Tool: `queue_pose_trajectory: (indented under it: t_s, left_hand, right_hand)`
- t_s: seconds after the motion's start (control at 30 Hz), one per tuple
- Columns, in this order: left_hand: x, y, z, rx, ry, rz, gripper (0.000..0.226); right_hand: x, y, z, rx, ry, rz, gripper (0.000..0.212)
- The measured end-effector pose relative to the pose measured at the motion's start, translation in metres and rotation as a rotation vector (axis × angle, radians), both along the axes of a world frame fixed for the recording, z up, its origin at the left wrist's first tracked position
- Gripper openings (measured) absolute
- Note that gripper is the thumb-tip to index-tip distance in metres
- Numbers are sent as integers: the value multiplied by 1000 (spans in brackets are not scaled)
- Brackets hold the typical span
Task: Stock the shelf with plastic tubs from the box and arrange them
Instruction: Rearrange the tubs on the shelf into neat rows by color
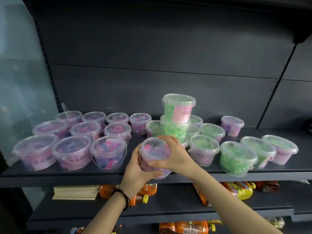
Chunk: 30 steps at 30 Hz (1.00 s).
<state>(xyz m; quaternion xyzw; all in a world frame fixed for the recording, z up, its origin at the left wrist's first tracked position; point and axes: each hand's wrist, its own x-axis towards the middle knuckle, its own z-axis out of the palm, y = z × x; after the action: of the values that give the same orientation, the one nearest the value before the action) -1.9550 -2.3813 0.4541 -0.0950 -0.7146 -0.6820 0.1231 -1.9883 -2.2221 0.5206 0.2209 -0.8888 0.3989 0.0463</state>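
Tub just front-left of green stack. Left hand curled under tub base; right hand wrapped round its side. Both holding it.

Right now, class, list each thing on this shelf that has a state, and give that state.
Held purple tub, lid on, at the shelf edge.
Left hand, gripping that tub.
Right hand, gripping that tub.
Top green tub, lid on, stacked on another.
Left purple tubs, lids on, upright.

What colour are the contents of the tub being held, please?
Pink, purple and blue in the tub; head view.
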Motion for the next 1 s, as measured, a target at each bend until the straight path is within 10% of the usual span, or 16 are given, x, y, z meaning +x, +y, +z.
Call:
queue_pose_trajectory:
  t_s: [0.4, 0.67, 1.0]
  left_hand:
    - [-40, -6, -24, -120, -55, 445, 96]
    - [-83, 3, -19, -120, -172, 637, 88]
    - [-118, -2, -18, -109, -199, 686, 88]
  right_hand:
    - [-23, -4, -62, -168, 202, -308, 33]
    - [-42, -8, -79, -315, 234, -619, 98]
    - [-45, 0, -85, -307, 242, -578, 81]
